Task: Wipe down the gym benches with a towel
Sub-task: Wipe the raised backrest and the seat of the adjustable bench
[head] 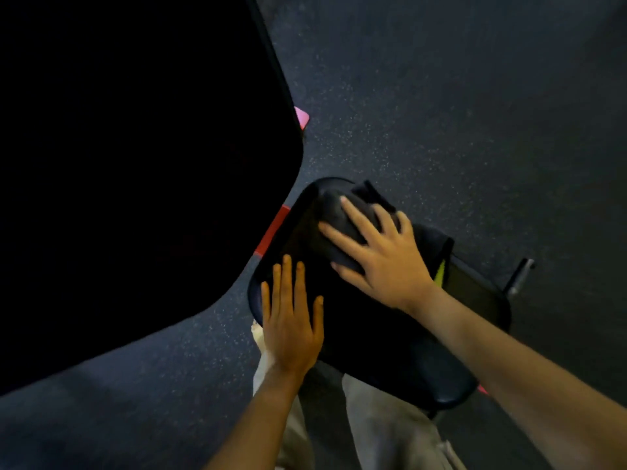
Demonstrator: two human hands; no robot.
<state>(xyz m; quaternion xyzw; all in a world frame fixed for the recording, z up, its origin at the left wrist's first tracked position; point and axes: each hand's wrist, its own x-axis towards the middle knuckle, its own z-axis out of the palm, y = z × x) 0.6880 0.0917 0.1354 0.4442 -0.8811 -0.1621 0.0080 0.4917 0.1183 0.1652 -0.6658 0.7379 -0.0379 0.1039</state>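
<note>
A small black padded bench seat [380, 347] fills the lower middle of the head view. A dark grey towel [342, 218] lies bunched on the seat's far end. My right hand [380, 252] presses flat on the towel with spread, straight fingers. My left hand [291, 317] rests flat on the seat's near left edge, fingers straight, holding nothing. The large black backrest pad [135, 164] of the bench covers the whole left and upper left of the view.
Dark speckled rubber floor [441, 96] surrounds the bench. Red frame parts [273, 230] show between the two pads. A metal handle [519, 276] sticks out on the right. My light trouser legs [390, 432] stand just below the seat.
</note>
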